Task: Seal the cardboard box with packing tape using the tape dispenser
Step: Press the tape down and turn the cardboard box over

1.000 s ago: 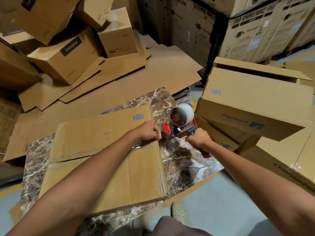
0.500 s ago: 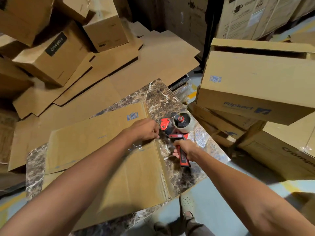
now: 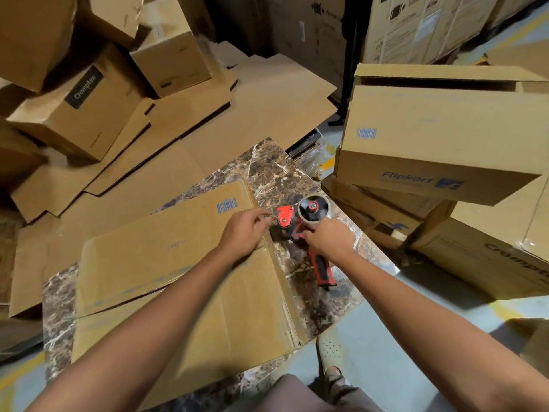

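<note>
A flat brown cardboard box (image 3: pixel 184 295) with a blue barcode lies on the marble table (image 3: pixel 267 171). My left hand (image 3: pixel 245 233) rests on the box's right edge, its fingers curled and pinching what looks like a clear tape end. Just right of the box, the red tape dispenser (image 3: pixel 297 221) lies on the marble with its roll pointing away from me. My right hand (image 3: pixel 329 239) grips the dispenser's body just below the roll. The red and black handle (image 3: pixel 322 270) sticks out free toward me.
Closed and open cardboard boxes (image 3: pixel 430 138) are stacked close on the right, one marked Flipkart. Flattened cardboard sheets (image 3: pixel 184 135) and more boxes (image 3: pixel 80 111) pile up behind and to the left. My foot in a sandal (image 3: pixel 329 352) stands by the table's near corner.
My right hand lowered the dispenser onto the marble, then moved from the handle up to the body near the roll. My left hand stayed at the box's right edge.
</note>
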